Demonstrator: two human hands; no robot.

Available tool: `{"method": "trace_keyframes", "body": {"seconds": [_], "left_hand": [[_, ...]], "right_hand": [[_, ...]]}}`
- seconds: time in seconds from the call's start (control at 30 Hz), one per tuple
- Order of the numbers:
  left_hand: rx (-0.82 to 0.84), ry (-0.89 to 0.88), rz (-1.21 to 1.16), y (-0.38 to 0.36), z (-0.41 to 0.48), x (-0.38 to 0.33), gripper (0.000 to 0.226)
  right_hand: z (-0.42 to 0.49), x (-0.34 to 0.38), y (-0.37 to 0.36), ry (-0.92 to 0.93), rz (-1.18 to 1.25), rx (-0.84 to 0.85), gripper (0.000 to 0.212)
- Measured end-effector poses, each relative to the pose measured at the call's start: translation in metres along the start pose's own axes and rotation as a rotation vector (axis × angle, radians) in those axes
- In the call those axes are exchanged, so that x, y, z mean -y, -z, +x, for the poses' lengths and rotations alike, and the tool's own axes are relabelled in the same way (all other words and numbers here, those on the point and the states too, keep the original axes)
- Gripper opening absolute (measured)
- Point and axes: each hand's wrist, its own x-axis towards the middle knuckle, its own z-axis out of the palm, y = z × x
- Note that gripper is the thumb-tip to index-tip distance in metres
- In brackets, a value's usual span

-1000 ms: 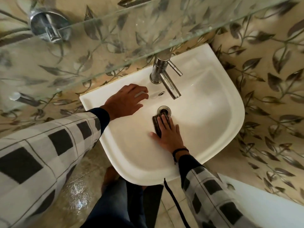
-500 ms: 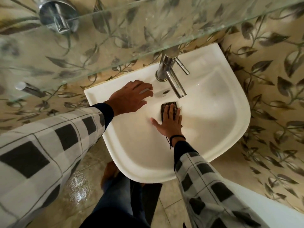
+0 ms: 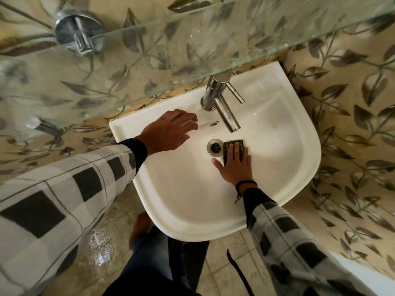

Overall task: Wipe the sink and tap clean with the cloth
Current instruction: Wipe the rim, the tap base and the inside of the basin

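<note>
A white wall-hung sink fills the middle of the view. A chrome tap stands at its back rim, spout pointing over the basin. The metal drain shows in the bowl. My right hand lies flat on a dark folded cloth, pressing it to the basin floor just right of the drain, under the spout tip. My left hand rests palm down on the sink's back-left rim, fingers spread toward the tap, holding nothing.
A glass shelf juts out above the sink's back edge, overhanging the tap top, held by chrome brackets. Leaf-patterned tiled walls close in behind and to the right. My legs and a bare foot stand on wet floor tiles below.
My right hand has slid the cloth off the drain to its right side, uncovering the drain. My left hand stays on the rim.
</note>
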Motion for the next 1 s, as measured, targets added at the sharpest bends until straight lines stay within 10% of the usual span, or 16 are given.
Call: {"method": "trace_keyframes", "body": {"seconds": [0.47, 0.73, 1.0], "left_hand": [[-0.016, -0.023, 0.000, -0.001, -0.001, 0.001, 0.034], [0.006, 0.004, -0.018, 0.002, 0.000, 0.000, 0.034], [0.008, 0.002, -0.020, 0.000, -0.001, 0.001, 0.034]], "right_hand": [[-0.043, 0.026, -0.006, 0.246, 0.039, 0.120, 0.119], [-0.013, -0.013, 0.008, -0.079, 0.057, 0.037, 0.108], [-0.017, 0.046, -0.003, 0.034, 0.200, 0.097, 0.112]]}}
